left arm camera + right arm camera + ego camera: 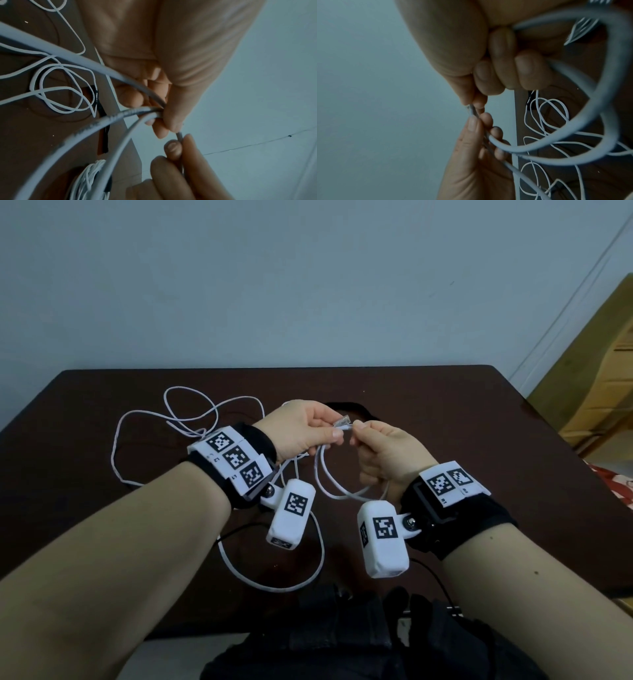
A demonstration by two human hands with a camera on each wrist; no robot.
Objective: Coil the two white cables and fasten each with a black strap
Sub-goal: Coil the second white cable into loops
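My left hand (330, 430) and right hand (358, 428) meet above the dark table, both pinching a thick white cable (327, 479) near its clear plug (342, 420). One loop of it hangs between my wrists, and the rest trails onto the table toward me. In the left wrist view my left hand (164, 115) grips several passes of this thick cable (109, 120). My right hand (476, 104) pinches the cable end while its other fingers curl round the loop (556, 159). A thin white cable (191, 412) lies loose at the left. A black strap (347, 407) lies behind my hands.
The brown table (479, 422) ends at a pale wall. A bundle of thin white strands (89, 175) lies on the table near the strap (102, 121). Wooden furniture (599, 371) stands at the right, and dark fabric (342, 631) lies at the near edge.
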